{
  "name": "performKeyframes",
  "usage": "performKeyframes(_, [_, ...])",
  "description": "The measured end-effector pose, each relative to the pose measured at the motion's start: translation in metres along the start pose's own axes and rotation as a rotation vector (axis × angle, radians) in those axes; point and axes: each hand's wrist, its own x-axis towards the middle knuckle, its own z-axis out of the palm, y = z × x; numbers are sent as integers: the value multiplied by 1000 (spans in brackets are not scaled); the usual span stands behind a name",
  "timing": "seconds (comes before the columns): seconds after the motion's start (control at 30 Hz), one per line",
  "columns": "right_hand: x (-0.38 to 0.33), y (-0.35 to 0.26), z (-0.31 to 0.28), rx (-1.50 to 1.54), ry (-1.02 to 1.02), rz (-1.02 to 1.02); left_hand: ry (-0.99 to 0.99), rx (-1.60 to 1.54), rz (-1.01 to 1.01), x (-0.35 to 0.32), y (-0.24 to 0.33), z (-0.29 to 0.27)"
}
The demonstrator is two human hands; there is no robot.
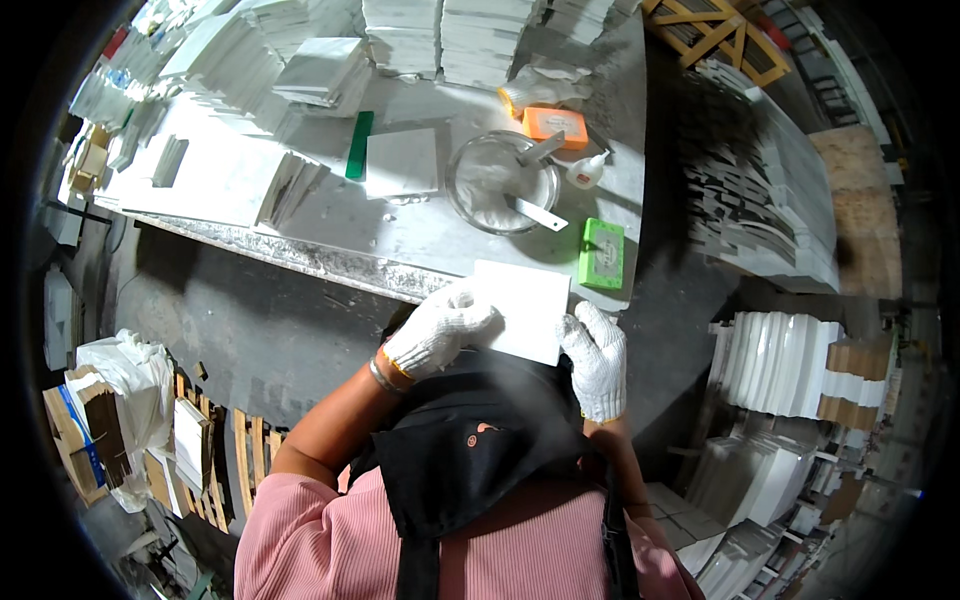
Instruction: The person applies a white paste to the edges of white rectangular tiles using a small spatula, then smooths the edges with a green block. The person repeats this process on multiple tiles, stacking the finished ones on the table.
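Note:
Between my two gloved hands I hold a white square tile (522, 310) at the front edge of the workbench. My left hand (440, 328), in a white knit glove, grips its left edge with the thumb on top. On the opposite edge my right hand (595, 358) pinches the tile, some fingers hidden beneath it. Just beyond stands a clear round bowl (460, 205) of white paste or powder, with two flat scrapers (538, 213) in it. A green box-shaped block (602, 254) lies near my right hand.
Behind the bowl are an orange block (556, 127), a small white bottle (587, 170) and a loose glove (545, 88). Another tile (402, 163) lies beside a green strip (359, 145). Stacked tiles (480, 40) line the bench's back; more slabs (775, 362) stand at right.

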Motion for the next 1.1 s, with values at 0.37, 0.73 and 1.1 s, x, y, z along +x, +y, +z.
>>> performKeyframes(0.37, [-13, 5, 4, 324, 17, 210, 86, -42, -61, -3, 1, 6])
performKeyframes(0.73, [2, 23, -7, 494, 13, 57, 7, -49, -94, -9, 20, 18])
performKeyframes(1.1, [-13, 35, 23, 647, 63, 263, 91, 30, -54, -2, 14, 10])
